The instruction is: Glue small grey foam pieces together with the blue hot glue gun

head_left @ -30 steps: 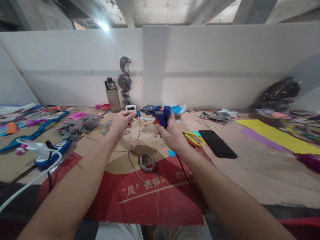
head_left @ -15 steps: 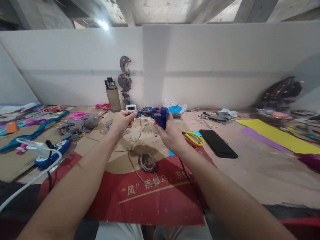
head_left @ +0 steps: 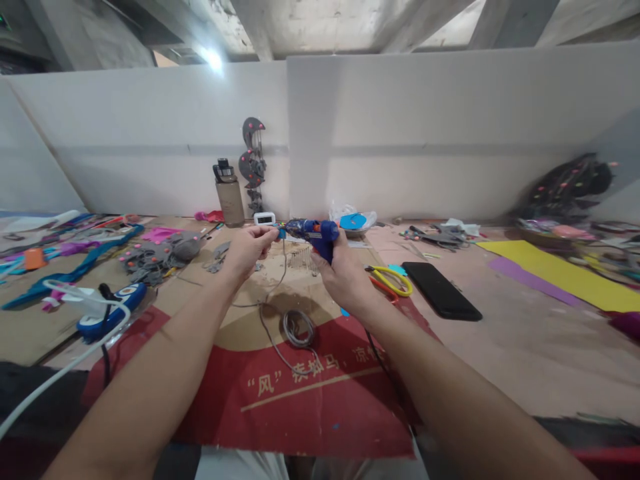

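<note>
Pinching a small blue piece (head_left: pixel 282 232) at its fingertips, the left hand (head_left: pixel 249 250) is closed down with almost no gap, the piece jutting out just past the index finger towards the right. The right hand (head_left: pixel 345 270) wraps round the handle of a blue glue gun (head_left: pixel 320 231), its palm behind the grip and its thumb on the near side; the other fingers are mostly hidden by the handle and the hand itself, so I cannot tell whether any of them presses the trigger. The gun lies level, its nozzle pointing left at the blue piece, so that the piece sits between the left fingertips and the nozzle; whether nozzle and piece touch is too small to make out. A grey cord (head_left: pixel 299 329) lies coiled on a red and brown cardboard sheet (head_left: pixel 295 427), one strand rising to just under the blue piece, where the join is unclear. A black cable (head_left: pixel 376 353) comes out from beneath the right forearm, its upper end covered. That arm also partly hides a blue scrap (head_left: pixel 345 311). Beside the right wrist on the bench (head_left: pixel 520 353) are yellow handles (head_left: pixel 399 282), then a black phone (head_left: pixel 441 291). Both forearms run off the lower edge, and a yellow sheet (head_left: pixel 565 273) is cut off at the right.
</note>
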Demonstrator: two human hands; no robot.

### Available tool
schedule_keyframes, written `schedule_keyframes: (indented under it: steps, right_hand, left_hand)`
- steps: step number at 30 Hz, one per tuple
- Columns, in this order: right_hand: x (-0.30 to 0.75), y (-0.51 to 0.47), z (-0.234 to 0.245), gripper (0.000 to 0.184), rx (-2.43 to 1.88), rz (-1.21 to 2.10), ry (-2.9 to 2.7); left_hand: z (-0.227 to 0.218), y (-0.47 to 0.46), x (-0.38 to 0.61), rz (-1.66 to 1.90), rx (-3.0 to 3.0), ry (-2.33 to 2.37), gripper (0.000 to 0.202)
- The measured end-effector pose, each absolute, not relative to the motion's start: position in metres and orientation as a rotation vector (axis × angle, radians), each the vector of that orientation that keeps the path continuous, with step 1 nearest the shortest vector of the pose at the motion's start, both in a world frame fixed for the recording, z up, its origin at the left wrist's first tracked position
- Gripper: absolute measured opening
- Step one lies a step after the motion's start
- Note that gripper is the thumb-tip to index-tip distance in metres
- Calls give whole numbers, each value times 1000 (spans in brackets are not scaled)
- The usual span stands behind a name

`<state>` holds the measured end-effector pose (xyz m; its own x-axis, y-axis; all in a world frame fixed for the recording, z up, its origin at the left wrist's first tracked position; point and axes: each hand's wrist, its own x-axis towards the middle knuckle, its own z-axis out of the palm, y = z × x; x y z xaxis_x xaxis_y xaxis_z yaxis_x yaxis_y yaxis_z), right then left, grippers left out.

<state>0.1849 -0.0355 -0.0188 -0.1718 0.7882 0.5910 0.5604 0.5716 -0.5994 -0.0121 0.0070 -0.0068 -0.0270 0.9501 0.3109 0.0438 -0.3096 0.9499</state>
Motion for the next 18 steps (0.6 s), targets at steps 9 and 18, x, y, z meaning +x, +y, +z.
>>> schedule_keyframes:
  steps: [9, 18]
  right_hand:
    - [185, -35, -19, 42, -1103, 304, -1862]
    - [185, -33, -20, 43, -1109, 302, -1876]
  left_hand:
    - [-6, 6, -12, 1448, 1438, 1113, 22]
    - [-6, 8, -12, 1461, 1457, 1093, 23]
